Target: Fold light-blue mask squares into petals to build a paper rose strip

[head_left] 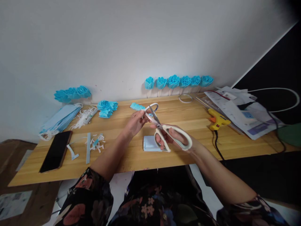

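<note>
In my right hand is a pair of scissors with cream handles; my fingers pass through the loops and the blades stand apart. My left hand pinches a thin white strip, which curves up in an arc around the blade tips. Whether the blades touch the strip, I cannot tell. Below the scissors lies a folded light blue piece, partly hidden by the right hand and handle. Behind my left hand rests a ruffled bright blue strip.
Several blue paper-like flowers on pale stems lean along the wall. On the left are face masks, a phone, white scraps and blue flower pieces. A yellow glue gun and papers lie right.
</note>
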Tool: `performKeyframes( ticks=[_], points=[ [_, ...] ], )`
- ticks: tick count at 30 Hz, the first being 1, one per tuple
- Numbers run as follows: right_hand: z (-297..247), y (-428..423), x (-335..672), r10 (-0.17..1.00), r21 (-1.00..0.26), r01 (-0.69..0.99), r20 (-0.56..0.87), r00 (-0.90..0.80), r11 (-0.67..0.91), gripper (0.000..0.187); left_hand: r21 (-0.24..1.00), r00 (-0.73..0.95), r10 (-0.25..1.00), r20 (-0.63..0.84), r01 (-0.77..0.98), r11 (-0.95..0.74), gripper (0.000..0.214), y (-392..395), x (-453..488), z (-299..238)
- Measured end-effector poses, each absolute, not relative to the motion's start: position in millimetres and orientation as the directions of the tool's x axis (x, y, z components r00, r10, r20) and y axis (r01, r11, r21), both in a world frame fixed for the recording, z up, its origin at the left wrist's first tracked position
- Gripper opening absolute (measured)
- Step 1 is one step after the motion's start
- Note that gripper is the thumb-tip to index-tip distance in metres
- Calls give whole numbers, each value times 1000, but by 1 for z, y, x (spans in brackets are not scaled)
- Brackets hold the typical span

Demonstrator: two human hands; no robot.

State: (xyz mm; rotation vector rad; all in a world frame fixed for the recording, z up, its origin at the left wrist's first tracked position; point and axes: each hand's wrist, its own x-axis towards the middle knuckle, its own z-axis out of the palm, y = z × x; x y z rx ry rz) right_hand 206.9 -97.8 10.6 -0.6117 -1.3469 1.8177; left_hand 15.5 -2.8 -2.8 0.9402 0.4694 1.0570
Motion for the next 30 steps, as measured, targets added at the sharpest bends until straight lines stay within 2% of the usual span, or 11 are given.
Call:
performKeyframes(
  ticks=[6, 16, 23, 30],
  points=[
    [12, -93, 196, 845, -927, -335, 36, -533, -172, 63, 886, 455, 883, 118, -450, 113, 53, -10, 18, 0],
    [20, -97, 189, 872, -882, -404, -16, -489, -243, 57, 933, 493, 856, 155, -359, 38, 44, -10, 13, 2],
    [15, -98, 193, 879, -875, -402, -53, -473, -269, 55, 917, 460, 860, 220, -399, -21, 33, -7, 12, -1],
    [12, -99, 194, 892, -872, -405, -75, -446, -276, 52, 942, 462, 866, 190, -336, -27, 37, -8, 13, 2]
  ],
)
